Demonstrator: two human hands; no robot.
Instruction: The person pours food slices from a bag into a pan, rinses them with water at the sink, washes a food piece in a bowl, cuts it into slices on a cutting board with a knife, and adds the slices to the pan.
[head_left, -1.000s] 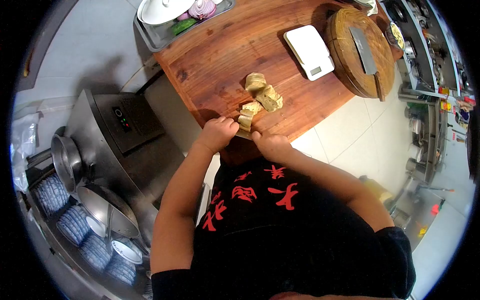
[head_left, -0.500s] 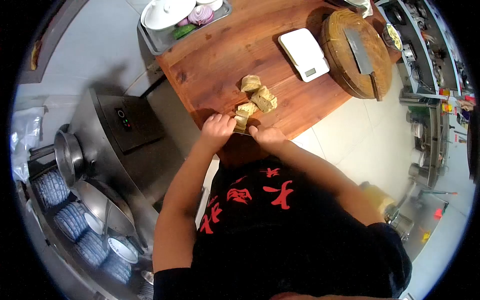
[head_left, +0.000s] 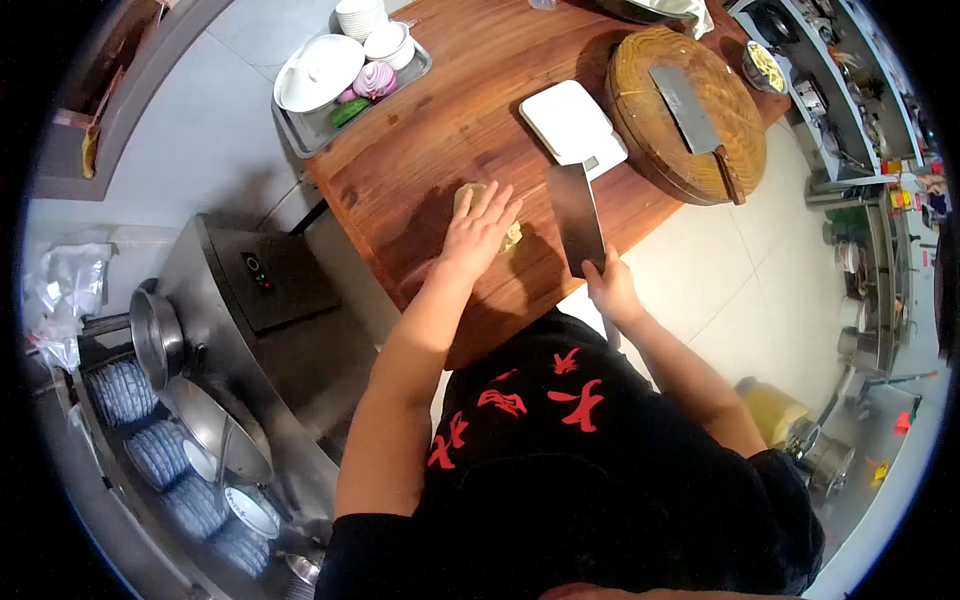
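Note:
My left hand (head_left: 480,230) is stretched over the wooden table with its fingers spread. Pale yellowish chunks (head_left: 512,237) lie under and beside it, mostly covered; I cannot tell what food they are. In my right hand (head_left: 614,288) is the handle of a cleaver (head_left: 578,215). Its broad dark blade is raised near the table's right edge and points away from me, to the right of the chunks.
A white kitchen scale (head_left: 565,118) sits beyond the blade. Farther right, a second cleaver (head_left: 685,108) rests on a round chopping block (head_left: 635,85). A metal tray (head_left: 297,133) at the back left bears white dishes, cut onion and something green. A steel cabinet (head_left: 270,365) stands at left.
Both hands were close together at the table's near edge. My left hand has moved forward over the chunks; my right hand has moved right, with the cleaver now plainly visible in it.

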